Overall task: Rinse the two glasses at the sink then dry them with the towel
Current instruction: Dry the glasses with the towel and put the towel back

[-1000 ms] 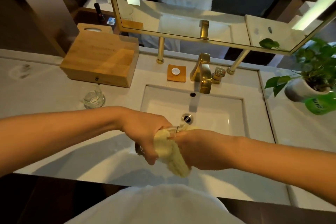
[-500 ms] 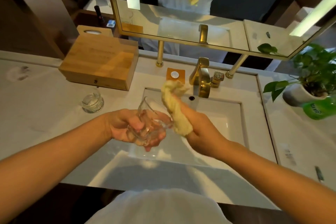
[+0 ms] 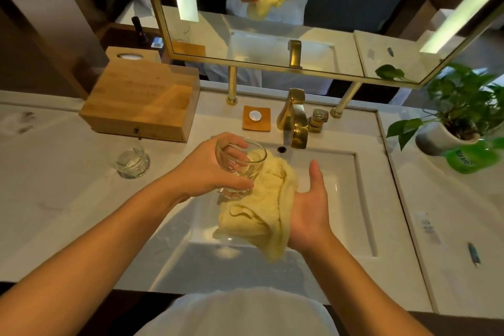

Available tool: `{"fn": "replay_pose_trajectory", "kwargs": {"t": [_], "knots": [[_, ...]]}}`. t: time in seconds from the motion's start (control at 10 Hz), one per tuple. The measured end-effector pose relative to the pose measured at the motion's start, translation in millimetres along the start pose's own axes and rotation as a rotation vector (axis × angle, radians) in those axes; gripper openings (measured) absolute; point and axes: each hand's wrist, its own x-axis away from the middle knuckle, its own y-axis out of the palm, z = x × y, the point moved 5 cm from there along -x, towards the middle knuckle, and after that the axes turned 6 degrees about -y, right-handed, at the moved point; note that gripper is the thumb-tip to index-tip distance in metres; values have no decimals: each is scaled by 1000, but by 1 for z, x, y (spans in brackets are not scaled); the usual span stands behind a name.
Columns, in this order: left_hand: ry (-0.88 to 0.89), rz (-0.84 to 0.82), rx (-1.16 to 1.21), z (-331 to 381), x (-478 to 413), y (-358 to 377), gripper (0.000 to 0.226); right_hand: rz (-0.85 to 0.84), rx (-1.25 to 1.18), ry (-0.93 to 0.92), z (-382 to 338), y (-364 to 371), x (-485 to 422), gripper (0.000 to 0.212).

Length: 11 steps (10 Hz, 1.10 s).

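Note:
My left hand grips a clear glass round its side, mouth tilted up, above the left part of the sink. A pale yellow towel lies bunched under and beside the glass and touches its base. The towel drapes over the fingers of my right hand, whose palm faces up with the thumb straight; the fingers are hidden under the cloth. A second clear glass stands upright on the white counter, left of the sink. The mirror shows the same hands, glass and towel.
A gold faucet stands behind the basin, a small wooden coaster to its left. A wooden box sits at the back left. A potted plant and green bottle stand at right.
The towel was twisted in my right hand and poked toward the glass; now it lies spread over that hand. My left hand has turned the glass mouth-up and raised it.

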Motion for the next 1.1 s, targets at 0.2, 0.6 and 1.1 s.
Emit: {"fn": "replay_pose_trajectory", "kwargs": {"t": [0.2,0.6,1.1], "knots": [[131,55,237,3,10,7,92,10,-193,53,7,-2,-6,58],[156,359,-171,13,23,16,84,-116,243,-49,7,40,-8,60],[-353,177,354,21,1,38,55,-5,1672,-942,-45,92,15,49]]}}
